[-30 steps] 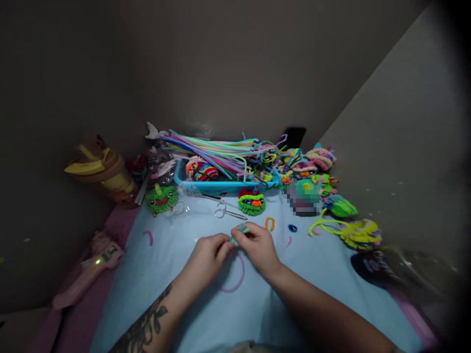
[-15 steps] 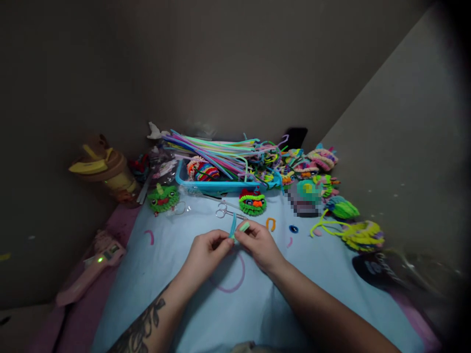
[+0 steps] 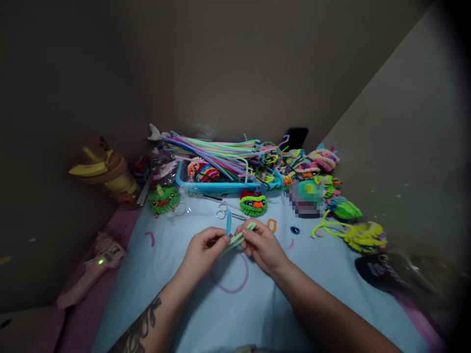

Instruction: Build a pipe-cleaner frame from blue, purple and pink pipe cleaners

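Left hand (image 3: 206,249) pinches a blue strip (image 3: 228,222), sticking up; right hand (image 3: 263,245) holds a folded pale-green strip (image 3: 239,238) that runs to the left fingers. Scissors (image 3: 221,212) just beyond, on light-blue surface (image 3: 221,323). Blue tray (image 3: 228,186) at back, fuzzy stems (image 3: 211,149) piled on it. Pink device (image 3: 88,279) far left, green light on.

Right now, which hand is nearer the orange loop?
Right. The right hand is just on the near side of the orange loop; the left hand is farther off, to the loop's left, beyond the right hand.
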`<state>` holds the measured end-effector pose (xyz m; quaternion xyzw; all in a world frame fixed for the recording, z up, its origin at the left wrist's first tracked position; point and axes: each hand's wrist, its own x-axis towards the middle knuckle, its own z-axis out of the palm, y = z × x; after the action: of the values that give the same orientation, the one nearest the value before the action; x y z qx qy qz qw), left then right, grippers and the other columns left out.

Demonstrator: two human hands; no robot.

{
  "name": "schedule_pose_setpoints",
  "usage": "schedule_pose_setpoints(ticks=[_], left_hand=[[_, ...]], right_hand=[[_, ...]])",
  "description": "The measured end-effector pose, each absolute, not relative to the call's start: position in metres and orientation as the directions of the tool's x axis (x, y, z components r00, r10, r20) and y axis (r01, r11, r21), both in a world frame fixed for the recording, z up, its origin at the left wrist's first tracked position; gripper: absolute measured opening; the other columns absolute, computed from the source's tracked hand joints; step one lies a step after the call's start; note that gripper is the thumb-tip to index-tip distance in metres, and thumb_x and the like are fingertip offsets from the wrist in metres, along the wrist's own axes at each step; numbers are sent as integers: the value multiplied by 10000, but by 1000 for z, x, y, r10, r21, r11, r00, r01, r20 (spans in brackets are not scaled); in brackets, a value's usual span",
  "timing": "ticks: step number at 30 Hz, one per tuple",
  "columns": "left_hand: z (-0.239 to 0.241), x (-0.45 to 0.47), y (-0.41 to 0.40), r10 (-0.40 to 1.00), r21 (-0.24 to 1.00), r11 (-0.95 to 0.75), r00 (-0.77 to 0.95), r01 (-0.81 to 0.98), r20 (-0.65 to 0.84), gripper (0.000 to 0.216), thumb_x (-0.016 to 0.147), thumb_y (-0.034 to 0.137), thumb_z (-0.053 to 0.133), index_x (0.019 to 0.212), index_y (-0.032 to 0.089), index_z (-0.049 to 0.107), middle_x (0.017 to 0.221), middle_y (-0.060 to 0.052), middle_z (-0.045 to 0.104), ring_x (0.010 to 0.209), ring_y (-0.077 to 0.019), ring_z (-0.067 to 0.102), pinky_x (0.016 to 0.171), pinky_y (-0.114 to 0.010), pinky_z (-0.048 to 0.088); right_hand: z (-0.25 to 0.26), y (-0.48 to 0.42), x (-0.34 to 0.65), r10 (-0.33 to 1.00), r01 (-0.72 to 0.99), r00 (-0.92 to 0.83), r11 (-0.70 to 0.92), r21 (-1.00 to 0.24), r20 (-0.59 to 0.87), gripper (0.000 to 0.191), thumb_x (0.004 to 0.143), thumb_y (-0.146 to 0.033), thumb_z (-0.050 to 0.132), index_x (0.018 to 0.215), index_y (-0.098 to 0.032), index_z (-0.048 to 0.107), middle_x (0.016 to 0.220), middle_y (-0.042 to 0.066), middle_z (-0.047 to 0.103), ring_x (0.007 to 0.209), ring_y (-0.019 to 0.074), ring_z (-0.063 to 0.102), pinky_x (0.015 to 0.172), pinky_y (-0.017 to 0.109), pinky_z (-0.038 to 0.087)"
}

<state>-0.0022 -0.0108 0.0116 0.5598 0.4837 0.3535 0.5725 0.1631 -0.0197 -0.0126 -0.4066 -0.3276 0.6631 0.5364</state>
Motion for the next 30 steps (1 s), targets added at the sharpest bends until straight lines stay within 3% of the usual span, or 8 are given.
schedule_pose_setpoints(ticks=[2,6,11,15,26,30], left_hand=[[12,-3,-10,958,983,133,239,126,-160,209,733,324,632,783,129,686,733,-30,644,666,-136,545,617,-218,412],[9,-1,-11,948,979,196,246,58,-205,222,703,307,660,840,133,652,700,-8,629,632,-122,543,619,-221,420],[9,1,-15,910,977,200,356,74,-213,188,688,279,661,721,157,522,580,57,484,526,-77,432,514,-188,336],[12,2,-18,871,972,199,431,127,-234,185,695,264,641,704,160,488,556,78,409,496,-63,353,484,-184,275],[12,3,-18,858,968,202,450,146,-247,173,679,246,665,745,150,537,584,37,550,539,-89,481,536,-196,352],[13,4,-19,860,965,173,447,195,-244,136,698,255,624,741,140,566,598,26,543,551,-92,470,538,-201,348]], right_hand=[[-9,-20,164,975,-497,-120,-222,-839,-187,241,705,-328,711,699,-184,517,652,-12,624,435,67,494,342,149,318],[-5,-19,166,959,-532,-142,-284,-798,-247,266,662,-321,741,709,-186,517,555,-40,581,372,56,463,312,137,288],[-7,-21,166,914,-466,-249,-404,-787,-322,294,665,-360,743,703,-168,524,533,-27,593,349,45,450,301,127,280],[-6,-25,163,905,-400,-295,-408,-821,-306,281,682,-344,736,704,-166,520,489,-56,552,329,30,412,295,115,254],[-8,-24,163,874,-323,-313,-467,-823,-372,306,664,-337,714,668,-183,450,425,-88,498,291,17,338,285,116,193],[-7,-26,161,901,-256,-246,-416,-873,-357,266,672,-296,679,621,-179,445,420,-84,496,288,13,322,284,117,187]])
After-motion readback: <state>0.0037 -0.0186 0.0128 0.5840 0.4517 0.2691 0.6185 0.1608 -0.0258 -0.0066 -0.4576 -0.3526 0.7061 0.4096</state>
